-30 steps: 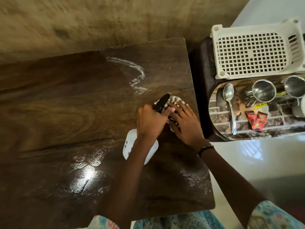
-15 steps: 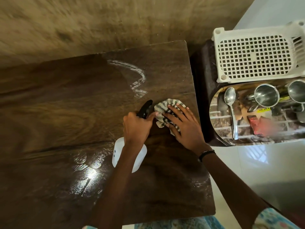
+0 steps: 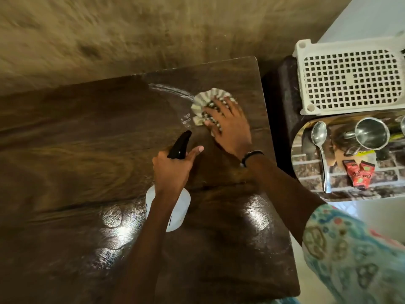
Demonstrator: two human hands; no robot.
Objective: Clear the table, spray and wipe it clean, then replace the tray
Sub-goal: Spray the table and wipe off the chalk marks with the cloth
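A dark wooden table [image 3: 65, 150] fills the view, with wet streaks and a curved white spray mark near its far right. My right hand [image 3: 228, 126] presses flat on a crumpled striped cloth [image 3: 202, 99] at the far right part of the table, at the end of the spray mark. My left hand [image 3: 173, 170] grips the neck of a white spray bottle [image 3: 179, 211] with a black nozzle, held over the table's middle, index finger extended. The shiny steel tray [image 3: 306, 187] sits off the table to the right.
On the steel tray lie a spoon [image 3: 321, 148], a steel cup [image 3: 371, 133] and red sachets [image 3: 359, 173]. A white perforated plastic basket [image 3: 350, 77] stands behind it on a dark stool. A rough tan wall runs behind the table.
My right hand has pushed the cloth away from me toward the far right corner, into the spray mark. My left hand with the bottle has separated from the cloth and stayed nearer.
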